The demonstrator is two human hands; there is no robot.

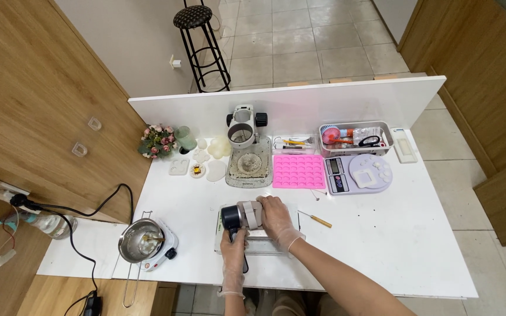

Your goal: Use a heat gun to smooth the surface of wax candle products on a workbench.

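Left hand clenched on the black handle of a dark handheld tool; right hand grasping its grey barrel, pressed over a flat tray near the front edge of the white desk. Possible risks: tray sliding under uneven pressure; tool slipping in gloved grip; wooden-handled pick just beside, easily knocked.

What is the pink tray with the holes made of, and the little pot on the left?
The pink tray looks like matte silicone: soft colour, rows of moulded hollows. The little pot looks like shiny metal, probably steel: silvery, reflective, with a wire handle.
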